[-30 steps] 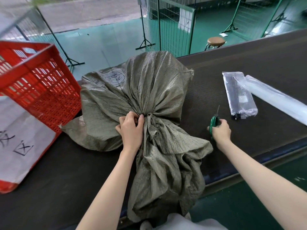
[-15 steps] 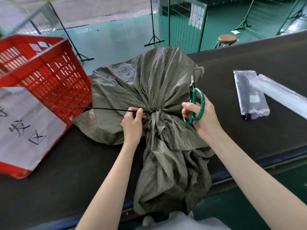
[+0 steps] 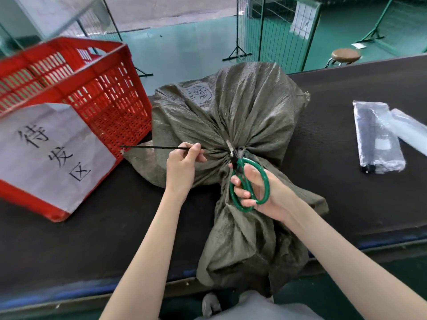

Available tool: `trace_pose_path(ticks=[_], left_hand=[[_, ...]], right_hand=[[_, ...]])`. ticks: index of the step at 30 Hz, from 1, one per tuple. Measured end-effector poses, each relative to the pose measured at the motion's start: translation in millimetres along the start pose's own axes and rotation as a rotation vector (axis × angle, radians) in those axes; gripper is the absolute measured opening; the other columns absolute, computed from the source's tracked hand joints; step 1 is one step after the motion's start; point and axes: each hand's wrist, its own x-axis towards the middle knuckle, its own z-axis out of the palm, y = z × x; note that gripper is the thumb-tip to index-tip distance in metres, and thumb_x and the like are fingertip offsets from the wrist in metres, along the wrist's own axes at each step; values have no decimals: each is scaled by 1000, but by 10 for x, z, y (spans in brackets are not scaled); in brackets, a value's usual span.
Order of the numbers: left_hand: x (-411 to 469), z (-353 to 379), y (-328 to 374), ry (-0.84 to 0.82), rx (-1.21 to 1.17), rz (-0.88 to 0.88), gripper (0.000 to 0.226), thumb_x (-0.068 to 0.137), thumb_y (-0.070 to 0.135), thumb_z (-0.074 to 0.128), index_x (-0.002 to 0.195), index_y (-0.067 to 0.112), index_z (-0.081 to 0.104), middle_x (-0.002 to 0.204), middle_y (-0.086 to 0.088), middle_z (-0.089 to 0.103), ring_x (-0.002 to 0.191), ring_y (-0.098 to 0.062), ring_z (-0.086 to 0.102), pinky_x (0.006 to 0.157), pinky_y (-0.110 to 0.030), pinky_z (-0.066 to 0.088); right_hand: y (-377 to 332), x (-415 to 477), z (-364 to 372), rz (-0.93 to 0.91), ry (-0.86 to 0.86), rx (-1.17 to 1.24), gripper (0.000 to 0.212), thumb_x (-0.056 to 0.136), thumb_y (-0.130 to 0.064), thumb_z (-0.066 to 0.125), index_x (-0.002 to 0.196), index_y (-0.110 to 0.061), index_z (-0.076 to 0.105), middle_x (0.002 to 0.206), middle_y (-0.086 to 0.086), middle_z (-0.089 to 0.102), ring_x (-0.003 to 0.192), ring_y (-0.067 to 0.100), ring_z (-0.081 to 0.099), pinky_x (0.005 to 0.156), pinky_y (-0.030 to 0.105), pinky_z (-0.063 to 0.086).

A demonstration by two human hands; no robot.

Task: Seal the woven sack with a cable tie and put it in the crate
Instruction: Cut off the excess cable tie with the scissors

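A grey-green woven sack (image 3: 242, 107) lies on the black table, its neck gathered tight at the middle. A black cable tie (image 3: 157, 147) circles the neck, and its long tail sticks out to the left. My left hand (image 3: 182, 167) pinches that tail and holds it taut. My right hand (image 3: 256, 188) grips green-handled scissors (image 3: 249, 181), whose blades sit at the tie right beside the neck. A red plastic crate (image 3: 76, 88) stands at the left, close to the sack.
A white paper sign (image 3: 46, 155) with black characters hangs on the crate's near side. Clear plastic packets (image 3: 379, 137) lie at the table's right. The table's near edge (image 3: 369, 243) runs below the sack's loose end. Wire fencing and a stool stand beyond the table.
My right hand picked the scissors up off the table and brought them to the sack's neck. My left hand drew the tie's tail out to the left.
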Motion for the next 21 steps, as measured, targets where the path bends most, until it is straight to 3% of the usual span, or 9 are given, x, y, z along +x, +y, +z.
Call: trace_pose_path(ticks=[6,12,15,21], left_hand=[[-25,11,129,10,-4,14,32,95,17,55,63,20,62,55,12,66,67,-5,62,78,-18,45],[-30,30,158,61,-41,-19,33,94,18,55,63,21,62,62,7,67,70,-10,64,78,-27,43],[-58,74,164,86,-51,-12,30,95,18,54,66,21,62,59,8,67,68,-8,64,77,-28,45],[-70,96,168,94,-51,15,29,94,19,55,66,21,61,58,11,68,71,-11,65,91,-39,48]], right_hand=[[30,-66,-92,132,-37,28,78,64,-71,63,117,-16,49,80,6,50,52,17,47,44,25,42],[-32,-166,-182,202,-10,27,84,70,-77,46,122,-12,48,87,9,51,64,24,50,70,46,52],[-60,-198,-207,218,-22,15,84,70,-78,43,123,-12,50,87,9,52,67,22,51,76,49,52],[9,-222,-269,237,-29,27,84,70,-77,50,122,-11,51,86,9,52,68,22,50,79,50,50]])
